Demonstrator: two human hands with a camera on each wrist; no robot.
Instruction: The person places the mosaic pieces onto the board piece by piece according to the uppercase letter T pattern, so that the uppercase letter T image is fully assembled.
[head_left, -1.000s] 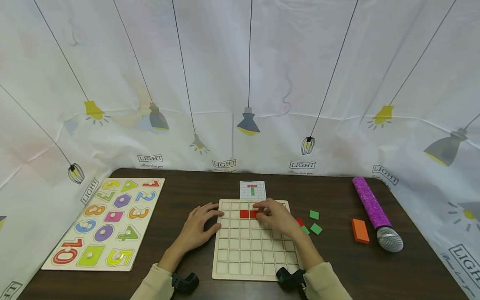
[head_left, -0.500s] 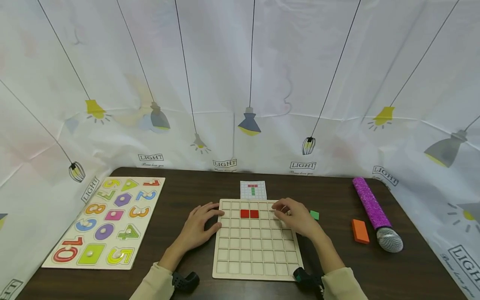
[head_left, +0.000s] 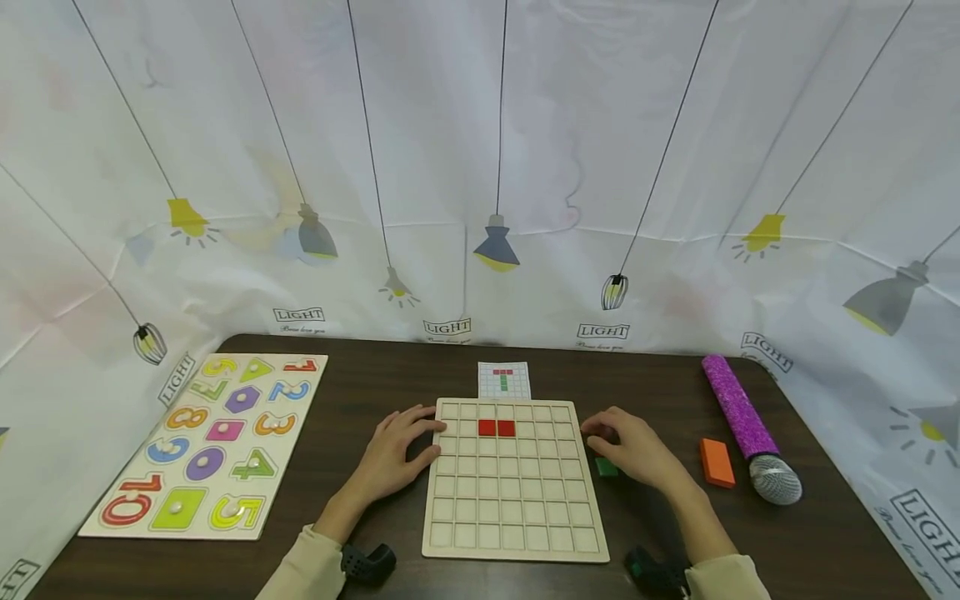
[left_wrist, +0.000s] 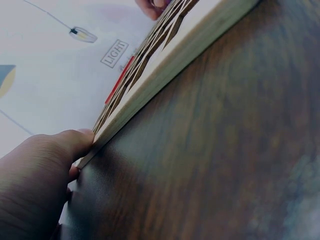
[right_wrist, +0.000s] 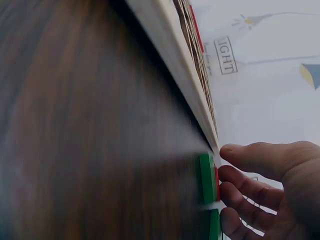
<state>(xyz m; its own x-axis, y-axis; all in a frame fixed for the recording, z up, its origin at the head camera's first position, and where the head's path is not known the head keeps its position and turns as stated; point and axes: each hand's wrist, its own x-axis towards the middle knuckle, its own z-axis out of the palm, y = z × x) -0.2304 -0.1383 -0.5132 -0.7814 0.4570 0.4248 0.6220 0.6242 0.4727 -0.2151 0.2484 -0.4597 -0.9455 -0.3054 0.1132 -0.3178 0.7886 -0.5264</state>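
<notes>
A pale wooden grid board [head_left: 517, 492] lies on the dark table, with two red square tiles [head_left: 497, 428] side by side in its second row. My left hand [head_left: 397, 450] rests at the board's left edge; the left wrist view shows its thumb [left_wrist: 77, 142] touching that edge. Just right of the board, my right hand [head_left: 630, 446] hovers low over loose tiles, thumb and bent fingers apart. Near its fingertips in the right wrist view are a green tile [right_wrist: 206, 177], a sliver of red tile [right_wrist: 217, 184] and another green tile [right_wrist: 214, 225]. The hand hides most tiles in the head view.
A card [head_left: 504, 381] showing a red and green T pattern lies behind the board. To the left is a number and shape puzzle [head_left: 251, 404]. An orange block [head_left: 717, 463] and a purple glitter microphone [head_left: 738, 408] lie on the right. A printed curtain hangs behind.
My right hand has moved right, from above the red tiles on the board to the loose tiles beside it. The left hand stays at the board's edge.
</notes>
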